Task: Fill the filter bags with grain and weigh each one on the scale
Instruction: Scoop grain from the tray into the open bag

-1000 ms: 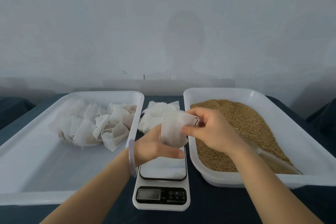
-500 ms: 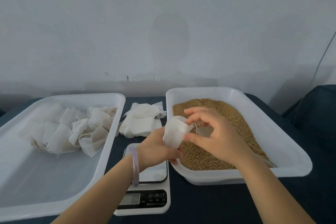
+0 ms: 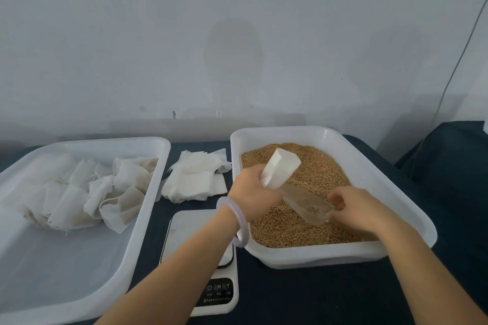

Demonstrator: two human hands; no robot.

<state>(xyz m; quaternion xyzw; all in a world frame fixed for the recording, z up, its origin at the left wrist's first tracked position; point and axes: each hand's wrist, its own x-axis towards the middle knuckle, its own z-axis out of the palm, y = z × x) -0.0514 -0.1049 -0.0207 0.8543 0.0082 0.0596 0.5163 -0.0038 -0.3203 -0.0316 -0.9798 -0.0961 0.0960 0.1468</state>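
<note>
Both hands are over the grain tray [image 3: 317, 256], working close together but not touching. The left hand [image 3: 252, 190] grips a white bag [image 3: 281, 167] by its lower end, so the bag sticks up tilted above the grain [image 3: 319, 166], clear of it. The right hand [image 3: 356, 207] has its fingers curled round the wide end of a clear scoop [image 3: 303, 202], with a few grains showing inside. The scoop slants across the gap, its narrow end meeting the bag right at the left hand's fingers; whether it is actually inside the bag I cannot tell. A pale bracelet [image 3: 239, 220] sits on the left wrist, hanging over the tray's near-left corner.

The scale [image 3: 184, 224] sits on the dark table [image 3: 317, 298] between the two trays, partly under the left forearm. In the left tray [image 3: 52, 266] lies a heap of bags [image 3: 68, 200], some showing brown through the cloth. A flat pile of bags [image 3: 195, 179] rests on the table behind the scale.
</note>
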